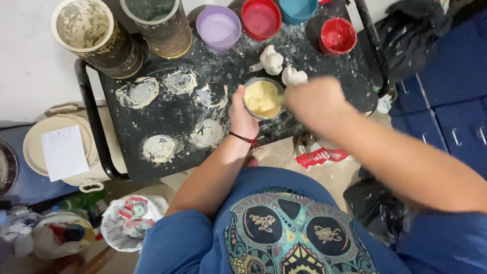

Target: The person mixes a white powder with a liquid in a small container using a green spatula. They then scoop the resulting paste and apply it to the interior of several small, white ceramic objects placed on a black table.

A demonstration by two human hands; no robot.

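My left hand (242, 115) is wrapping around the small cup (263, 98) from its 9 o'clock side, fingers curled against the wall, steadying it near the front edge of the desk (167, 109). My right hand (315, 100) is hovering at the cup's 3 o'clock, blurred; it looks closed around something thin reaching into the cup, but I cannot tell for certain what. The cup is holding a pale yellow paste (262, 96), filled close to the rim and looking fairly uniform, so I am judging the mixing well advanced though not visibly finished.

At the cup's 12 o'clock, two small white cast figures (272, 60) are lying on the black, powder-dusted top. From 9 to 10 o'clock, five dried whitish rings (159, 147) are marking earlier pours or cup bases. Further out at 12 o'clock, a lilac bowl (218, 26), two red bowls (261, 18) and a blue one are standing, apparently unfilled. At 10 o'clock, two large crusted tubs (83, 24) are waiting.
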